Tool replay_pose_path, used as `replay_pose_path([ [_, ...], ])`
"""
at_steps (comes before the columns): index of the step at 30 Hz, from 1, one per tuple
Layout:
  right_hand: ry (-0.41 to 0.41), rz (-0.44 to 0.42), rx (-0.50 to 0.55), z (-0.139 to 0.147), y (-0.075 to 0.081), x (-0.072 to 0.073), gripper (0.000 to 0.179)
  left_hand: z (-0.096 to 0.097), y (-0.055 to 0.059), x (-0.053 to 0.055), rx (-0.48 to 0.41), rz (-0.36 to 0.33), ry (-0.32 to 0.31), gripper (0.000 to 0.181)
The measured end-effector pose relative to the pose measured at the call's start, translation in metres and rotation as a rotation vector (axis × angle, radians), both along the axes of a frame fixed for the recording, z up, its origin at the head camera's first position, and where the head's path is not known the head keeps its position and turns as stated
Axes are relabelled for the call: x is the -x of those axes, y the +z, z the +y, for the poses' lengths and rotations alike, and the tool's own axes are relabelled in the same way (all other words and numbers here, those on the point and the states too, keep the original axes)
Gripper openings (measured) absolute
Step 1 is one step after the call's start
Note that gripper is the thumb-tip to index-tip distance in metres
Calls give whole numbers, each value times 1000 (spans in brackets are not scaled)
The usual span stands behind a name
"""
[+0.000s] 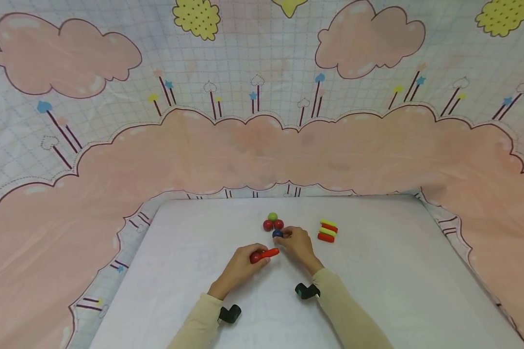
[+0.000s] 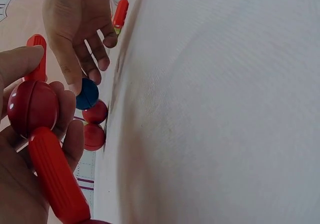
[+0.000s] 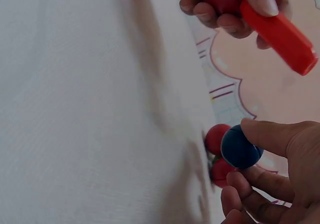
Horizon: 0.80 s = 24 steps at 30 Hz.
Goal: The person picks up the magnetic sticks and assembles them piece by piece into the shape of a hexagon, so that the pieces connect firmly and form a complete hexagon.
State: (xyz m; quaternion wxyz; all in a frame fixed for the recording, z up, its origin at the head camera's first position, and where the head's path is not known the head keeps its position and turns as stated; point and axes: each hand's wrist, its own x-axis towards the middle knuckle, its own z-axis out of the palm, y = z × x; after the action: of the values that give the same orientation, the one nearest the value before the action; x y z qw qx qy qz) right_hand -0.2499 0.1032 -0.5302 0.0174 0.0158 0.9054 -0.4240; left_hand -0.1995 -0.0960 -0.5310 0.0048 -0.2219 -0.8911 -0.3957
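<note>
My left hand grips a joined toy piece over the white table. It has a red ball with a red rod on one side and another red rod on the other. Part of a second red ball shows at the bottom edge of the left wrist view. Between thumb and fingers, my right hand pinches a blue ball with a groove around it. Close behind the blue ball are two red balls and a green ball, grouped together on the table.
Several red and yellow rods lie side by side on the white tabletop, right of the balls. A patterned cloth with clouds hangs behind and around the table. Each wrist wears a black device.
</note>
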Motion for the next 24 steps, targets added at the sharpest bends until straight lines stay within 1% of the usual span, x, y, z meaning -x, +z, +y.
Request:
replay_pose_path([
  [7,16,24,-11,4,17,-7,42,0,1,-1,-1,-2,12,26],
  [14,34,84,-6,7,36,-16,41,-1,3,-3,-21,-15,21,24],
  [21,39,118,17,13,48,-25,45,-1,2,-2,-22,-18,28,24],
  [24,42,119,25,17,52,-30,45,-1,2,-1,-22,-32,31,25],
])
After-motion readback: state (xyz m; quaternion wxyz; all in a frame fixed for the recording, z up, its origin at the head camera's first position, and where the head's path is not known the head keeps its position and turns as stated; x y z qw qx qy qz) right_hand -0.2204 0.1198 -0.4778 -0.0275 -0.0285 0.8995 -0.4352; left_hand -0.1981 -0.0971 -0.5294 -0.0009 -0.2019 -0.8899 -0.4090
